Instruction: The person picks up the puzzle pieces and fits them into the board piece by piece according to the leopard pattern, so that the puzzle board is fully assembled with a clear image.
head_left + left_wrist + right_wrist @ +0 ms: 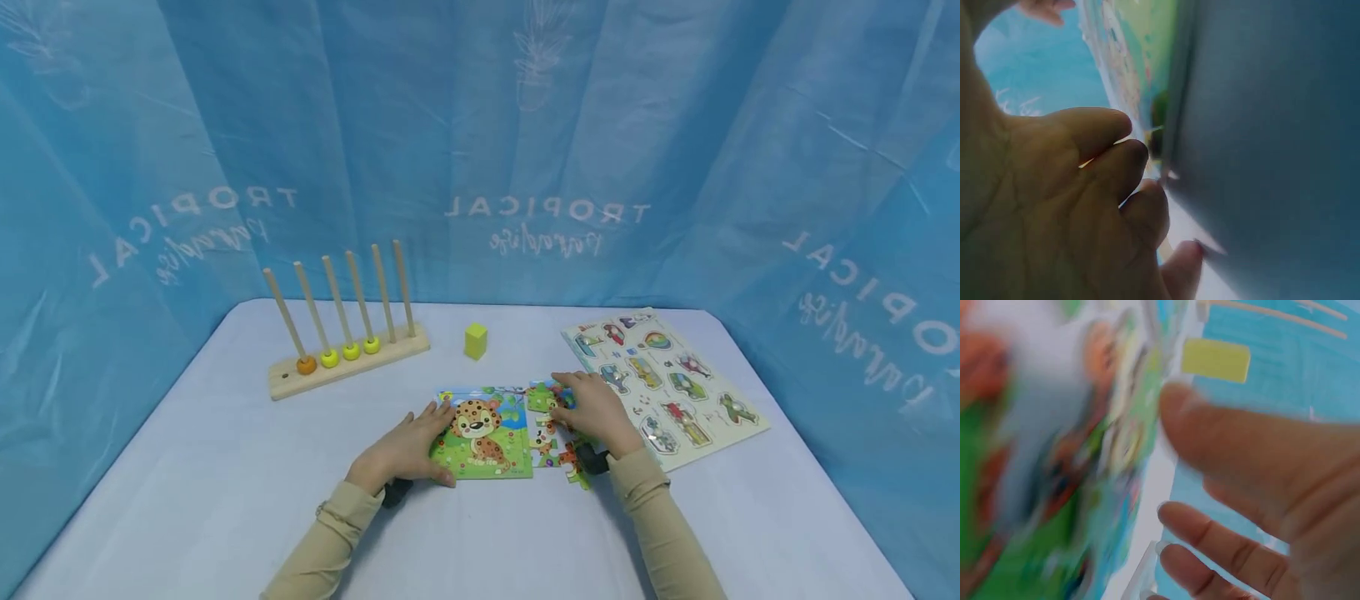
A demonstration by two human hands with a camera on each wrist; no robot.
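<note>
A picture board with a spotted leopard cub lies flat in the middle of the table. My left hand rests at its left side, fingers along the edge and thumb by the lower left corner. In the left wrist view, the fingers stand beside the board's edge. Jigsaw pieces with animal parts lie right of the board, some overlapping. Over them is my right hand, thumb and forefinger apart near a green piece. The right wrist view is blurred and shows nothing plainly held by the thumb.
A wooden peg stand with several beads stands at the back left. A yellow-green block sits behind the picture board. To the right lies a large vehicle puzzle board. Blue printed curtains surround the white table.
</note>
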